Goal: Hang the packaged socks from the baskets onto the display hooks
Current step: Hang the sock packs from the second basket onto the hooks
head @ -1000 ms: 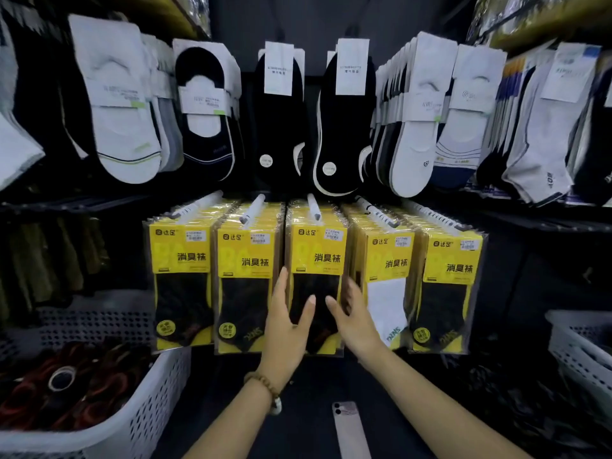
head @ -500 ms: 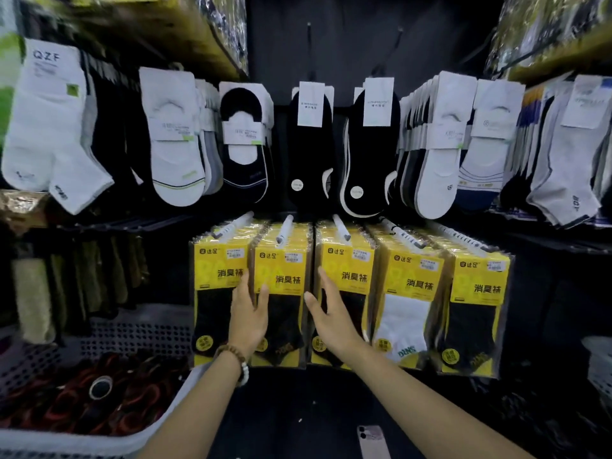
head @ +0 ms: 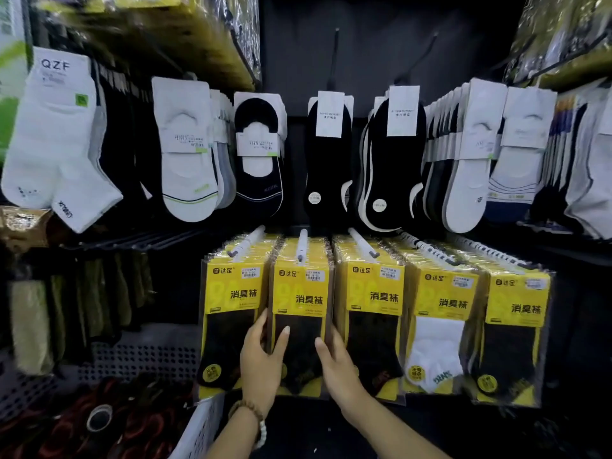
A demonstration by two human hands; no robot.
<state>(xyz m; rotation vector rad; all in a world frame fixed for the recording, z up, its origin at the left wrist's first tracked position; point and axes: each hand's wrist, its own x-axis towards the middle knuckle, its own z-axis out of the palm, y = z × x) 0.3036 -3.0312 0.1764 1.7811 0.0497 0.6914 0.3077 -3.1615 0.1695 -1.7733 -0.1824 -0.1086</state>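
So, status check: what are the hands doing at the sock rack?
Left hand and right hand open, pressing either side of the second yellow sock pack. Pack hangs on its hook. Neighbouring packs tight on both sides.

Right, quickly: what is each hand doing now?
Left hand: open, straight fingers against the second sock pack stack.
Right hand: open, fingers against that stack's other side.
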